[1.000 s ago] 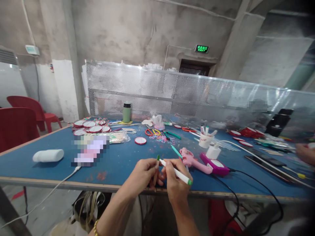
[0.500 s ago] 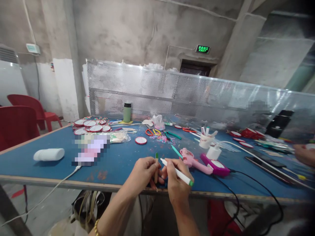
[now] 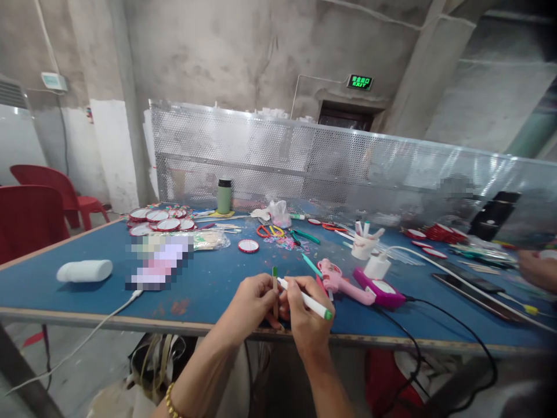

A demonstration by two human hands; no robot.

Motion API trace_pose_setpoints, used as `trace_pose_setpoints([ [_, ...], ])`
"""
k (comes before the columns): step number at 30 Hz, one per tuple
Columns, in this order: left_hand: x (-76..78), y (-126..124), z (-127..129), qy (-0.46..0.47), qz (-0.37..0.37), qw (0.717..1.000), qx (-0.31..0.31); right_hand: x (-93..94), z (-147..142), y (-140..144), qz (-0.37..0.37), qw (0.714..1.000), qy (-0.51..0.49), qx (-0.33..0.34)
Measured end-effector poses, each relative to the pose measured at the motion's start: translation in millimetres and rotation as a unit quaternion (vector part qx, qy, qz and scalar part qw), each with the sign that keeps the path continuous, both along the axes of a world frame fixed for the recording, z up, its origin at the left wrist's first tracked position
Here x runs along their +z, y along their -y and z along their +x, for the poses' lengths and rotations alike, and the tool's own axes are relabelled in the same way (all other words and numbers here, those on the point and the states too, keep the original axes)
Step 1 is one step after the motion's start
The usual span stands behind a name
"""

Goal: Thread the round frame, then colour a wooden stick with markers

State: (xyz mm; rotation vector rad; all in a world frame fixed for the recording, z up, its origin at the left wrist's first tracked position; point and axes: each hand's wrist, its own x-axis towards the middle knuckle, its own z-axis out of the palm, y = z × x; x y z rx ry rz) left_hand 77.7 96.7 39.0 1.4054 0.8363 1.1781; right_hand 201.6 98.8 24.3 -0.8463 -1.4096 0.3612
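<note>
Noting geometry: we held the wooden stick (image 3: 275, 290) near upright, pinched in the left hand (image 3: 256, 295), its green tip (image 3: 274, 271) uppermost. Our right hand (image 3: 308, 310) gripped a white marker (image 3: 315, 305) pen-fashion, its long axis slanting up and leftward from that hand to the stick, writing end just below the green; contact we could not tell.

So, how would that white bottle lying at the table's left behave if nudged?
The white bottle might roll if pushed side-on, since it lies on its side and its body looks rounded. Its smooth-looking surface on the flat blue table may let it slide, too. Its weight is hard to guess, as its opaque walls hide any contents.
</note>
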Motion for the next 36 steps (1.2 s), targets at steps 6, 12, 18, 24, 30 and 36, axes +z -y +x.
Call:
trace_pose_setpoints([
  [6, -3.3, -1.3, -0.3, 0.008, 0.010, 1.000, -0.007, -0.5, 0.9, -1.7, 0.005, 1.000, 0.016, 0.006],
  [12, -7.2, -2.3, 0.0, 0.012, 0.019, 1.000, -0.008, -2.0, 2.0, -2.1, 0.007, 0.999, 0.033, -0.001],
  [18, -6.1, -2.5, 0.5, 0.008, 0.022, 1.000, 0.003, -1.3, 1.3, -2.3, 0.009, 0.999, 0.042, -0.011],
  [24, -6.7, -2.5, 1.2, 0.009, 0.025, 1.000, 0.002, 0.2, 0.2, -1.2, 0.006, 0.999, 0.037, -0.005],
  [30, -3.1, 1.0, 1.2, 0.004, 0.021, 1.000, 0.002, 2.2, -0.8, -0.2, 0.003, 1.000, 0.029, -0.007],
  [36, -3.2, -1.2, 1.1, -0.003, 0.020, 1.000, 0.005, 0.3, 0.1, -1.2, -0.001, 0.999, 0.034, -0.009],
])
